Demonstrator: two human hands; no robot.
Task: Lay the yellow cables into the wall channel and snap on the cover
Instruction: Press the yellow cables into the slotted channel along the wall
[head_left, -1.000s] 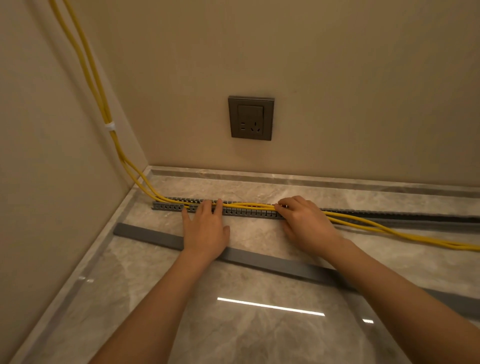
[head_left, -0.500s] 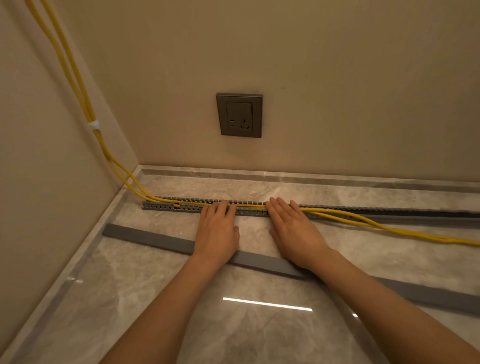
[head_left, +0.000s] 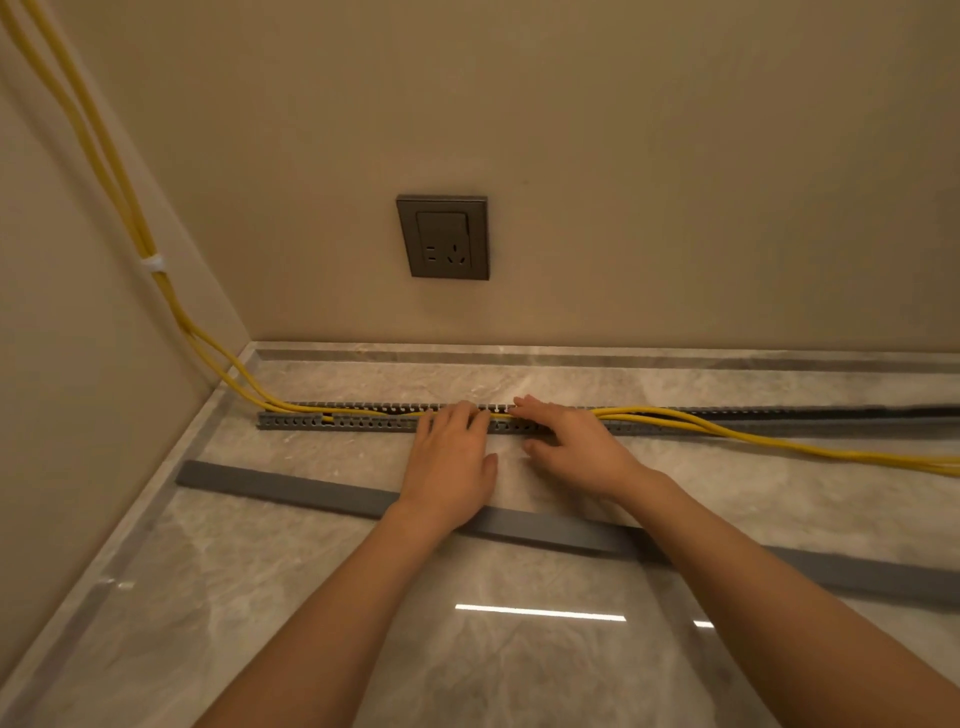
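Note:
Two yellow cables (head_left: 810, 446) come down the left wall, bound by a white tie (head_left: 153, 264), and bend into the grey slotted channel (head_left: 363, 422) lying on the marble surface along the back wall. Left of my hands they sit inside the channel. Right of my hands they rise out and trail over its front wall to the right edge. My left hand (head_left: 449, 462) lies flat with its fingertips on the channel top. My right hand (head_left: 571, 441) is beside it, fingers over the channel and thumb in front. The grey cover strip (head_left: 291, 488) lies loose nearer me, under both forearms.
A dark grey wall socket (head_left: 443, 237) sits on the back wall above the channel. The left wall meets the back wall at a corner (head_left: 249, 340). The glossy marble surface (head_left: 519, 649) has a raised border on its left side and along the back.
My left hand has slid right along the channel until it is close beside my right hand. The cables to its left now lie lower in the channel. The view shifted slightly.

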